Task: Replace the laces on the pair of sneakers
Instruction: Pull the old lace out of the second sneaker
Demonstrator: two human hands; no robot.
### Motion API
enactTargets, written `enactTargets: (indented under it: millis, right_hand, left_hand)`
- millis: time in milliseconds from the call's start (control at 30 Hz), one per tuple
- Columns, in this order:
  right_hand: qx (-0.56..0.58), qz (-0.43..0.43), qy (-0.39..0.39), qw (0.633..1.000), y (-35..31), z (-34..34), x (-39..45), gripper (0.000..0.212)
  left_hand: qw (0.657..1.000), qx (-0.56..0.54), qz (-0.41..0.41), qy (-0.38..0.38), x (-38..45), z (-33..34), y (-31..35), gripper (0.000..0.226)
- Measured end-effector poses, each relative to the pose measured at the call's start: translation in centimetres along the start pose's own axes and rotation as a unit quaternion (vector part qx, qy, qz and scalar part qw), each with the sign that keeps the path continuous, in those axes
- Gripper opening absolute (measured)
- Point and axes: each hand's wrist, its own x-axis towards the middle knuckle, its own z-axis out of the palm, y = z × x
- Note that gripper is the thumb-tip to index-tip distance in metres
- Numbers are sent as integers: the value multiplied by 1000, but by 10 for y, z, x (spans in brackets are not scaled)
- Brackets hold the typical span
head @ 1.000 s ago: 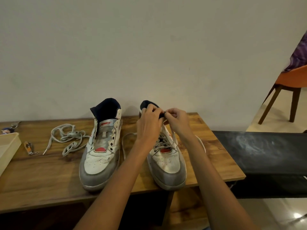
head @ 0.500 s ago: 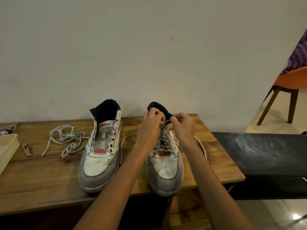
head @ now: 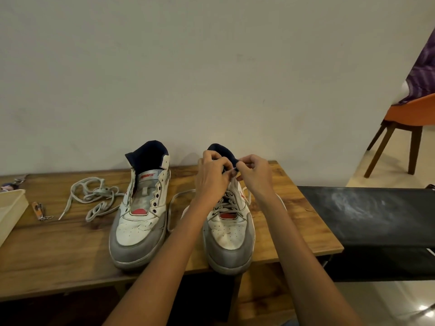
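Both hands meet at the collar of the right sneaker (head: pixel 229 234) in the lower middle of the frame — the left hand (head: pixel 210 178) and the right hand (head: pixel 255 176) curl their fingers and pinch the lace (head: pixel 226 203) near the top eyelets. The step looks like working that lace at the top holes; next it needs feeding through. The left sneaker (head: pixel 138 220) stands bare beside a loose lace (head: pixel 91 196) on the wooden table (head: pixel 58 250) — plain wall behind, orange chair (head: pixel 409 114) at the right edge.
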Motion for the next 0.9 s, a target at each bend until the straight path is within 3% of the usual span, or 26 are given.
enactTargets:
  millis: [67,100,167,200,233,300,333,400,500,567,633,667,733,767,800,900]
  right_hand:
    - [22,25,18,999,5,-4,1,8]
    - [40,46,30,998,8,-8,1,9]
    - [64,77,44,994,11,-15,3,10]
    - [63,75,37,994,11,-16,3,10]
    - [57,64,22,996,10,-15,3,9]
    - [39,34,-15,999,3,-11,1,10]
    - [25,21,-23,999,1,-9,0,10]
    - [-5,6,-22,1000,-1,-5,0,9]
    - [-16,9,-20,1000,-2,-1,1,7]
    - [-18,11,-22,1000,-3,1,-1,6]
    - [-16,20,-14,1000,-4,1,-2,8]
    - [-15,28,-2,999,-3,-1,-1,9]
    - [-1,47,18,999,-1,-7,0,12]
    - [13,57,18,998,0,-9,1,13]
    - [25,63,13,998,1,-10,0,12]
    - [42,57,-6,997,-2,-4,-1,10]
  left_hand:
    - [986,-148,-82,-3,1,3,6,5]
    - [957,-259,-134,0,1,1,10,8]
    - [853,-456,-255,3,-2,-4,18,17]
    - [838,-468,-281,8,-3,-8,17,20]
    - [882,-396,-253,17,-3,-10,14,22]
    - [982,-144,-109,63,-4,-16,7,27]
    - [995,-44,-42,79,-3,-17,4,32]
    - [996,67,31,56,-2,-16,0,35]
    - [990,122,59,25,-7,-7,-4,24]
    - [993,79,67,61,-7,0,-3,18]
    - [991,-56,-3,120,-4,-1,1,11]
    - [971,-165,-77,155,1,-8,2,9]
    - [857,-407,-237,210,12,-30,-1,14]
    - [808,-464,-284,225,15,-39,-5,19]
    - [802,-462,-306,223,16,-45,-9,21]
    - [948,-169,-209,174,6,-45,-14,26]
